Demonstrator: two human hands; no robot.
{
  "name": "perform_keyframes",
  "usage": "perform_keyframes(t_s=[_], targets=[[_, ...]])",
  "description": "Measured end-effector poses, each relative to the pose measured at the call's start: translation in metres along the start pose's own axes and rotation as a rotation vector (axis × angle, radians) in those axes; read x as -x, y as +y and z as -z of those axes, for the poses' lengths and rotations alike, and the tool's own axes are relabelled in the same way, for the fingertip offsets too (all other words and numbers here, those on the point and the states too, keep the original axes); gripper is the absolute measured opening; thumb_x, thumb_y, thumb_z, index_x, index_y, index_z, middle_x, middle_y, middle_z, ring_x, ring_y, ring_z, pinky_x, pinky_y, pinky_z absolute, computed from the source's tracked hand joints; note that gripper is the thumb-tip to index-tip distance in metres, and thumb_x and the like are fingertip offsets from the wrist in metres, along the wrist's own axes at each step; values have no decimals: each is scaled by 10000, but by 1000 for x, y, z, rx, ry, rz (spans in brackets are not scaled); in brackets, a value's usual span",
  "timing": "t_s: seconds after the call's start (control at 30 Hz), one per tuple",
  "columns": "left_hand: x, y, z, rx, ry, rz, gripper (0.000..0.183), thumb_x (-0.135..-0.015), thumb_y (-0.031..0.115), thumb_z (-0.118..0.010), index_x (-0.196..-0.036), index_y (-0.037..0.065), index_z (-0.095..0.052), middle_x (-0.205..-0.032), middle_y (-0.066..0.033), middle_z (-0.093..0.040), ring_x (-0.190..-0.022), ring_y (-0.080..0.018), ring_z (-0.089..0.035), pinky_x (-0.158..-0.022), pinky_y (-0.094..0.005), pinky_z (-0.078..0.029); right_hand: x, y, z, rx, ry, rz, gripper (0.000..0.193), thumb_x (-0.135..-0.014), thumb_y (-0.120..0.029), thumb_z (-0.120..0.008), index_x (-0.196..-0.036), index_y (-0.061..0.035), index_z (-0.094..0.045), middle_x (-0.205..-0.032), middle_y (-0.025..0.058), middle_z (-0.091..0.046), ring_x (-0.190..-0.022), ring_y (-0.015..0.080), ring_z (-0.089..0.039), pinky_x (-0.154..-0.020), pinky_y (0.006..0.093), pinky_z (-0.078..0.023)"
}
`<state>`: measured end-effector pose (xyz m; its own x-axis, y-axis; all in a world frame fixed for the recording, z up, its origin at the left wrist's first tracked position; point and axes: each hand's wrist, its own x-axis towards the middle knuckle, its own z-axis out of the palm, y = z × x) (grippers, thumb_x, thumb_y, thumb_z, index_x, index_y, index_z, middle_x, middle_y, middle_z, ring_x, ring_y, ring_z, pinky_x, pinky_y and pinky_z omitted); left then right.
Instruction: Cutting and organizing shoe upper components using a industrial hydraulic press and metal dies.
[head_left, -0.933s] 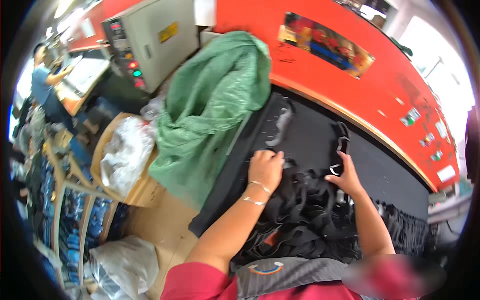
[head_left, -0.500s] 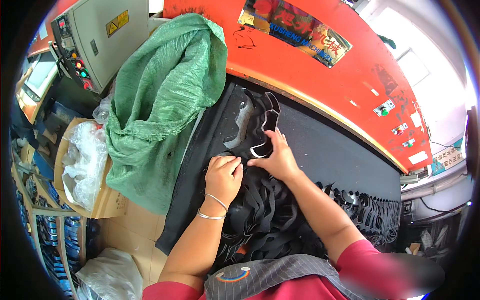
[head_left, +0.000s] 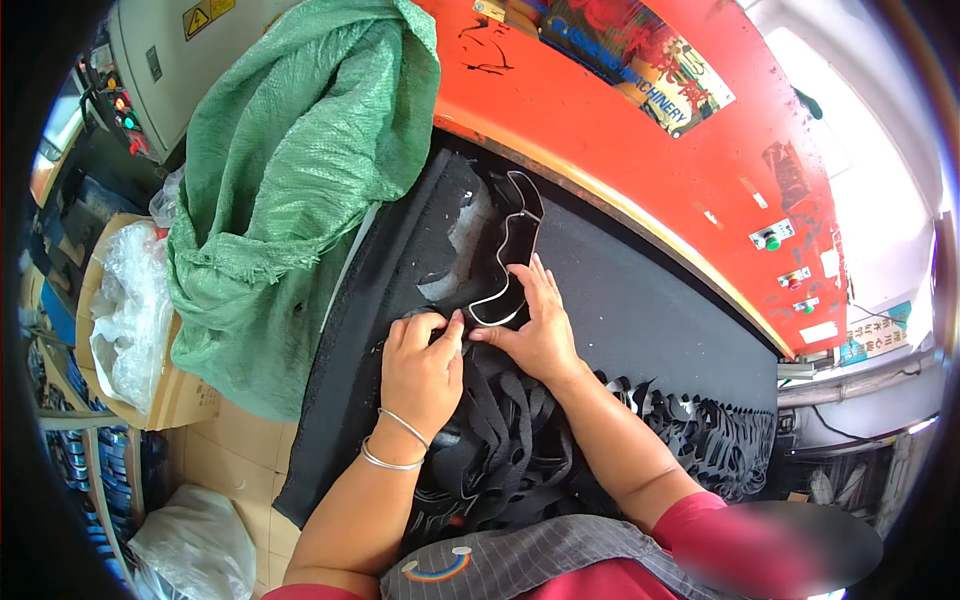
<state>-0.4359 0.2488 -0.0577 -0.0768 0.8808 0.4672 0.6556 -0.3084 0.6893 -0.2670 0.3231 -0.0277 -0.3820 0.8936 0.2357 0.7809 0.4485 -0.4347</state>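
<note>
A wavy, thin-walled metal cutting die (head_left: 518, 238) stands on a black sheet (head_left: 650, 310) of soft-looking material. My right hand (head_left: 535, 335) grips the die's near right end, fingers along the outer wall and thumb at the near end. Just left of it, my left hand (head_left: 420, 375) is closed, thumb and fingertips pinching the sheet's near edge; the part under the fingers is hidden. Beside the die on the left, a wavy cut-out (head_left: 468, 240) in the sheet shows a greyish surface. Tangled black strips of scrap (head_left: 500, 430) hang below my hands.
An orange-red machine beam (head_left: 620, 150) spans the far side, with buttons (head_left: 771, 240) at its right. A green woven sack (head_left: 290, 190) lies at the left, near a grey control cabinet (head_left: 165, 60) and a carton (head_left: 170, 380) with clear plastic. Fringed cut edging (head_left: 710, 430) runs along the right.
The whole view has shifted, moving most things leftward in the picture. The die sits slightly closer to the greyish cut-out, with my right hand still on it. My left hand stays at the sheet's edge.
</note>
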Motion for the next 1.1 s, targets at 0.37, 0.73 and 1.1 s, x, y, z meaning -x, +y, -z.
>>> perform_keyframes(t_s=[0.37,0.73,1.1], targets=[[-20,-4,-13,-73,16,-35,283,-759,46,-651,-1037,37,-701,-941,-90,-577,-861,-296,-532,-777,-388,-455,-18,16,1,8,-43,-9,919,-624,-478,-817,-1321,-12,-439,-1408,317,-376,-1367,422,-306,-1145,475,-215],[-89,-14,-24,-144,69,38,274,-815,98,-651,-1083,53,-686,-1031,-131,-605,-962,-311,-557,-883,-378,-453,-58,52,117,-217,-270,159,1004,-740,-464,-766,-1470,-34,-227,-1439,303,-322,-1379,407,-282,-1128,432,-276],[-164,181,-200,255,-458,-246,219,-839,212,-629,-978,57,-699,-952,-145,-673,-927,-322,-627,-852,-404,-498,92,348,344,-96,938,-113,537,-995,-275,-483,-1437,-2,-343,-1474,148,-360,-1368,228,-323,-1129,381,-228]])
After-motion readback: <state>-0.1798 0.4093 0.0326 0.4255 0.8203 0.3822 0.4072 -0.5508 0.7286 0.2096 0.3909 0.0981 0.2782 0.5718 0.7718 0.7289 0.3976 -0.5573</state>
